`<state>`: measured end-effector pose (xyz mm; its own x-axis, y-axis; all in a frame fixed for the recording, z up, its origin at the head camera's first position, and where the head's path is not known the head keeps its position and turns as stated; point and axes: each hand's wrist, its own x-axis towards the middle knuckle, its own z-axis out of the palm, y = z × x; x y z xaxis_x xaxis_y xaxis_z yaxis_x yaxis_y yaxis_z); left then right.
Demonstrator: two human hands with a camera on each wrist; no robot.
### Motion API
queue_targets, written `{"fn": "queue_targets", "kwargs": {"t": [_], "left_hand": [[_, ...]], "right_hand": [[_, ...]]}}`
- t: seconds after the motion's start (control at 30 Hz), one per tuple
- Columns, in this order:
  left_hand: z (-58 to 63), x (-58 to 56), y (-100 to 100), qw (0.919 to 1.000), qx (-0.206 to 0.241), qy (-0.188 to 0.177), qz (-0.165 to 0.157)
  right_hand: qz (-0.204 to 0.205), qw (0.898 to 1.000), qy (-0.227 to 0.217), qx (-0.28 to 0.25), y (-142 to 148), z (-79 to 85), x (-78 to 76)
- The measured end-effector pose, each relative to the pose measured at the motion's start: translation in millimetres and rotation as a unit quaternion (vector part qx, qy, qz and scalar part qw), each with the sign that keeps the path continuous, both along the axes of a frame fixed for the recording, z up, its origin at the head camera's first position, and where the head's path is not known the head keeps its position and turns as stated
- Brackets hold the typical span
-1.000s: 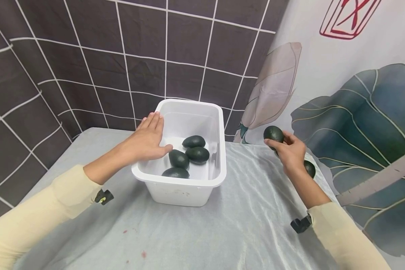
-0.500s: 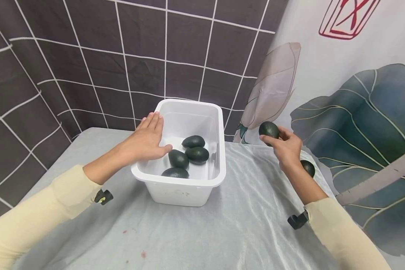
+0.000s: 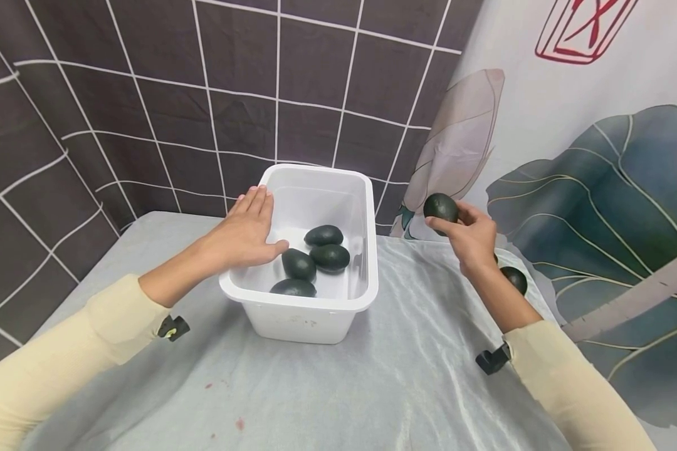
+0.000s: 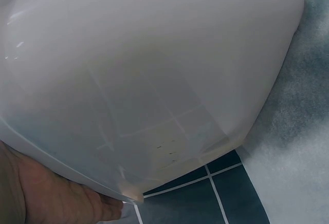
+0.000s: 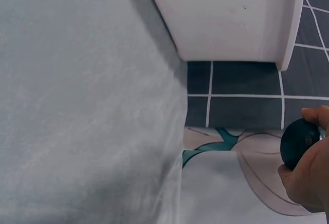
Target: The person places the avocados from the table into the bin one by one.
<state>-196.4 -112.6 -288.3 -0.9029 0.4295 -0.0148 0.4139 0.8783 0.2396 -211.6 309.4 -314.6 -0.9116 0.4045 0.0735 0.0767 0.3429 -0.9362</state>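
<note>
A white plastic tub (image 3: 299, 305) stands on the cloth-covered table with several dark green avocados (image 3: 330, 258) lying in it. My left hand (image 3: 247, 233) rests on the tub's left rim, fingers straight and thumb reaching over the inside. In the left wrist view, that hand (image 4: 56, 193) shows at the lower left against the tub's outer wall (image 4: 154, 80). To the right of the tub, my right hand (image 3: 474, 235) holds an avocado (image 3: 441, 213) between thumb and fingers, raised above the table. The right wrist view shows this avocado (image 5: 299, 144) in the hand (image 5: 311, 175) too.
Near the table's right edge lies another avocado (image 3: 514, 279), with a sliver of one more beside my right wrist. A dark curtain with white grid lines (image 3: 310, 75) hangs behind the tub. A leaf-printed curtain (image 3: 615, 188) hangs at the right.
My right hand has moved left and a little upward with the avocado, uncovering more of what lies behind the wrist. The left hand and the tub have stayed in place.
</note>
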Motion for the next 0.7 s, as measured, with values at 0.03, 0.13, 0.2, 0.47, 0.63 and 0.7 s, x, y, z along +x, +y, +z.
{"fn": "queue_targets", "kwargs": {"t": [0.03, 0.13, 0.2, 0.47, 0.63, 0.7], "left_hand": [[0.0, 0.0, 0, 1.0000, 0.000, 0.000, 0.000], [0.2, 0.3, 0, 1.0000, 0.000, 0.000, 0.000], [-0.1, -0.3, 0, 1.0000, 0.000, 0.001, 0.000], [-0.1, -0.9, 1, 1.0000, -0.003, 0.002, -0.001], [0.9, 0.3, 1, 1.0000, -0.001, -0.002, 0.001], [1.0, 0.8, 1, 1.0000, 0.000, -0.003, 0.001]], "right_hand": [[0.002, 1.000, 0.000, 0.000, -1, 0.7, -0.4], [0.008, 1.000, 0.005, -0.003, -5, 1.8, -1.7], [0.011, 1.000, 0.011, -0.004, -7, 2.2, -2.3], [0.033, 0.999, 0.029, -0.019, -19, 5.3, -3.0], [0.049, 0.998, 0.034, -0.010, -29, 6.8, -4.7], [0.056, 0.998, 0.039, -0.010, -34, 7.0, -5.7]]}}
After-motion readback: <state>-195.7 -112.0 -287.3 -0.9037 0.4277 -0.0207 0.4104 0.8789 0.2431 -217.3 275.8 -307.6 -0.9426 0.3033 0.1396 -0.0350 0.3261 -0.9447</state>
